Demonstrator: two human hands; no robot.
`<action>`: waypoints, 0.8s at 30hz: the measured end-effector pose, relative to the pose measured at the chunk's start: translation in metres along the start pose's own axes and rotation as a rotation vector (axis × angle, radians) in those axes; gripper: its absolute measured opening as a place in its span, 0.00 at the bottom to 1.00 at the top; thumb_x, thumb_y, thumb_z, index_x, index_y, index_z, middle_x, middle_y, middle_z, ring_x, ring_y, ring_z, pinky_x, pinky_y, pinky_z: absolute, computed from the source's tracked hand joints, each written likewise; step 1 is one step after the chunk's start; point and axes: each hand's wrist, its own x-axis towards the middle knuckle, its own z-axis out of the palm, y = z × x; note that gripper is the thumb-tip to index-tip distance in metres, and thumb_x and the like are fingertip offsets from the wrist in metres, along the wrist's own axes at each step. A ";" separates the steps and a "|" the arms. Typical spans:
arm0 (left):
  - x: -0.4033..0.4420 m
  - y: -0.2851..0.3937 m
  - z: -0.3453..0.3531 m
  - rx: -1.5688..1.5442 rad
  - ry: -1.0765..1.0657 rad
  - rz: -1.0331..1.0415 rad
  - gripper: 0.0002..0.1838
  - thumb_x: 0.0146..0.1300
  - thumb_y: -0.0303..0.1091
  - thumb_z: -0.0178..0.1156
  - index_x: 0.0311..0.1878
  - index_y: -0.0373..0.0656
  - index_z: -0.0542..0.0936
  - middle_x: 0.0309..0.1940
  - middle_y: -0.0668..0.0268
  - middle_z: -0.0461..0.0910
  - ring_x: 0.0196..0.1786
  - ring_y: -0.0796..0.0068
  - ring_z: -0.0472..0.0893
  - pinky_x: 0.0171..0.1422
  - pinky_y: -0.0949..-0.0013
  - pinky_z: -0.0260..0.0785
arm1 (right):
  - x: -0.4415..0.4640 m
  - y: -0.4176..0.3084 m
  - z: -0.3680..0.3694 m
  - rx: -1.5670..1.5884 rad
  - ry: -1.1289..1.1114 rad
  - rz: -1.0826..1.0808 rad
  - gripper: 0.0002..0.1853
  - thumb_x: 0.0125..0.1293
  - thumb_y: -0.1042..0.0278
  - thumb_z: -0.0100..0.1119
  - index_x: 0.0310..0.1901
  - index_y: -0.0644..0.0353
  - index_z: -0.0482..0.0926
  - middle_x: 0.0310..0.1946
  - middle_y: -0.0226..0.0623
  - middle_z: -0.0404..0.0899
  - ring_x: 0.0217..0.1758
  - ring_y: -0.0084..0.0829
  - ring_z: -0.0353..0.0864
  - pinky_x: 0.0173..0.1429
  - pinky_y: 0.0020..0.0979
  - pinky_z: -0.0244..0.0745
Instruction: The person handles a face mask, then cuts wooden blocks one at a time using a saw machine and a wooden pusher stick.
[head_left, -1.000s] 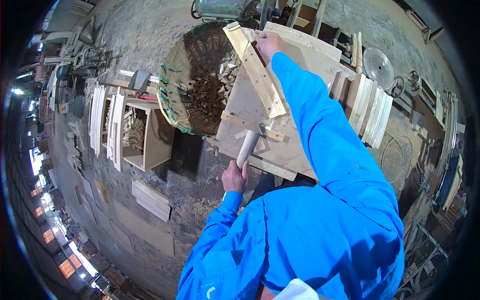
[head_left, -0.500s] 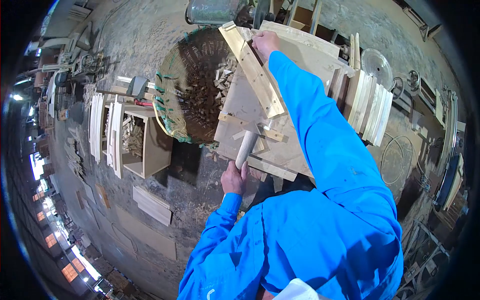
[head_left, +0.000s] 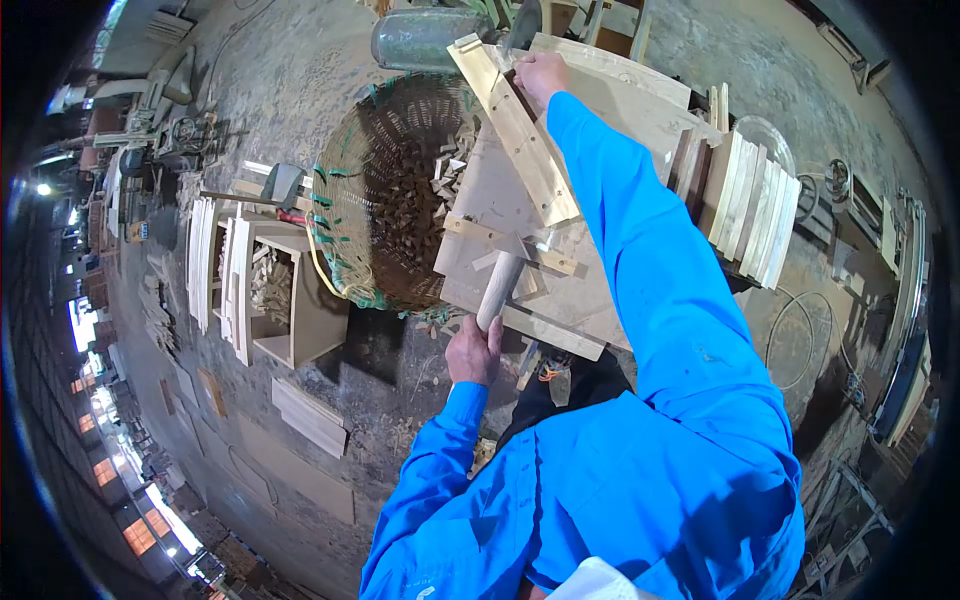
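My left hand (head_left: 473, 354) is closed round the near end of a pale wooden strip (head_left: 499, 292). The strip's far end lies against a wooden crosspiece (head_left: 478, 230) on a flat sliding board (head_left: 487, 195). At the board's far end my right hand (head_left: 541, 78) has its fingers curled beside a long wooden guide bar (head_left: 515, 135). What those fingers grip is too small to make out. Just beyond this hand stands a round saw blade (head_left: 524, 24).
A wicker basket (head_left: 340, 215) with offcuts stands left of the board. Farther left is an open wooden box (head_left: 322, 300) with scraps. Several pale strips (head_left: 750, 205) are stacked at the right, near another round blade (head_left: 768, 140). A motor casing (head_left: 420, 38) sits behind the basket.
The sliding board, with the guide bar and both hands, has shifted forward past the basket, closer to the saw blade. The camera view has tilted slightly, and a shoe now shows below the board.
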 end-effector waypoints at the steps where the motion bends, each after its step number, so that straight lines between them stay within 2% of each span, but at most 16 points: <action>1: 0.004 0.004 0.001 0.001 0.001 -0.004 0.24 0.76 0.56 0.59 0.42 0.41 0.76 0.27 0.50 0.84 0.33 0.42 0.85 0.38 0.43 0.76 | 0.007 0.000 0.000 0.035 0.005 0.016 0.10 0.67 0.63 0.72 0.42 0.62 0.89 0.31 0.36 0.91 0.31 0.25 0.91 0.36 0.29 0.84; 3: 0.007 0.007 0.002 0.001 0.006 -0.012 0.24 0.76 0.56 0.59 0.42 0.41 0.76 0.27 0.50 0.84 0.33 0.42 0.85 0.38 0.43 0.76 | 0.017 0.007 0.003 0.072 0.006 0.029 0.10 0.67 0.64 0.72 0.42 0.63 0.89 0.31 0.36 0.91 0.31 0.26 0.91 0.36 0.28 0.84; 5: 0.011 0.010 0.002 -0.018 0.023 0.010 0.24 0.76 0.56 0.59 0.42 0.41 0.75 0.27 0.51 0.84 0.32 0.42 0.85 0.39 0.43 0.76 | 0.032 0.015 0.004 -0.035 0.011 -0.108 0.09 0.67 0.66 0.71 0.42 0.64 0.89 0.31 0.37 0.91 0.31 0.27 0.91 0.35 0.29 0.84; 8: 0.016 0.012 0.005 0.016 0.027 0.028 0.23 0.76 0.56 0.59 0.42 0.41 0.75 0.26 0.51 0.84 0.32 0.42 0.85 0.38 0.43 0.76 | 0.033 0.008 -0.002 0.060 -0.013 -0.023 0.08 0.67 0.68 0.70 0.41 0.65 0.88 0.30 0.38 0.90 0.31 0.28 0.91 0.34 0.30 0.85; 12: 0.013 0.013 0.002 -0.015 0.035 0.030 0.23 0.76 0.55 0.60 0.42 0.41 0.75 0.26 0.51 0.83 0.32 0.42 0.85 0.38 0.43 0.76 | 0.031 0.021 0.002 0.121 -0.008 -0.015 0.06 0.68 0.71 0.68 0.38 0.65 0.88 0.29 0.41 0.89 0.31 0.30 0.91 0.34 0.31 0.85; 15: 0.009 0.011 0.000 -0.006 0.019 0.022 0.22 0.75 0.55 0.60 0.42 0.41 0.75 0.27 0.50 0.83 0.31 0.41 0.85 0.38 0.42 0.75 | 0.030 0.031 0.007 0.004 0.056 -0.124 0.06 0.66 0.71 0.66 0.34 0.63 0.88 0.27 0.41 0.89 0.30 0.29 0.90 0.34 0.32 0.84; 17: 0.004 0.008 -0.002 -0.021 0.013 0.026 0.22 0.75 0.55 0.60 0.43 0.41 0.75 0.28 0.48 0.83 0.32 0.40 0.84 0.38 0.41 0.74 | 0.004 0.021 -0.001 -0.048 0.086 -0.084 0.09 0.64 0.69 0.65 0.31 0.64 0.88 0.25 0.42 0.87 0.29 0.33 0.90 0.37 0.39 0.84; 19: -0.007 0.005 -0.003 -0.045 0.005 0.032 0.23 0.74 0.55 0.61 0.43 0.41 0.76 0.29 0.46 0.83 0.33 0.39 0.84 0.38 0.40 0.74 | -0.006 0.042 0.011 -0.227 0.242 -0.144 0.20 0.67 0.54 0.55 0.34 0.62 0.90 0.33 0.49 0.89 0.43 0.54 0.88 0.53 0.48 0.82; 20: -0.008 0.000 -0.006 -0.058 0.017 0.027 0.23 0.74 0.55 0.61 0.43 0.41 0.76 0.29 0.45 0.83 0.34 0.37 0.84 0.38 0.40 0.74 | -0.030 0.024 -0.006 -0.184 0.135 -0.054 0.21 0.64 0.52 0.59 0.37 0.65 0.89 0.37 0.55 0.88 0.47 0.57 0.87 0.55 0.51 0.80; 21: -0.009 -0.019 0.011 -0.025 0.011 -0.017 0.23 0.73 0.56 0.62 0.43 0.41 0.76 0.30 0.43 0.82 0.35 0.35 0.83 0.39 0.39 0.74 | -0.033 0.031 -0.002 -0.039 0.097 -0.081 0.22 0.62 0.50 0.63 0.37 0.66 0.89 0.41 0.56 0.88 0.49 0.54 0.87 0.55 0.51 0.78; 22: -0.009 -0.022 0.011 -0.038 0.033 -0.006 0.23 0.72 0.56 0.63 0.43 0.41 0.76 0.30 0.43 0.82 0.35 0.34 0.83 0.39 0.38 0.74 | -0.043 0.018 -0.004 0.084 -0.006 0.027 0.21 0.62 0.51 0.65 0.38 0.65 0.89 0.42 0.54 0.88 0.49 0.51 0.87 0.55 0.49 0.78; 23: -0.008 -0.018 0.006 -0.041 0.083 0.028 0.26 0.72 0.60 0.61 0.38 0.41 0.75 0.25 0.42 0.80 0.32 0.34 0.82 0.37 0.38 0.74 | -0.047 0.014 0.000 0.008 0.103 -0.031 0.22 0.62 0.49 0.68 0.38 0.65 0.88 0.41 0.53 0.88 0.48 0.50 0.87 0.54 0.48 0.79; 24: -0.008 -0.027 0.009 -0.050 0.052 0.025 0.27 0.73 0.61 0.59 0.39 0.41 0.75 0.27 0.42 0.80 0.32 0.35 0.82 0.38 0.38 0.74 | -0.030 0.031 0.012 -0.062 0.096 -0.005 0.24 0.62 0.47 0.71 0.38 0.65 0.86 0.39 0.54 0.88 0.47 0.51 0.87 0.54 0.47 0.79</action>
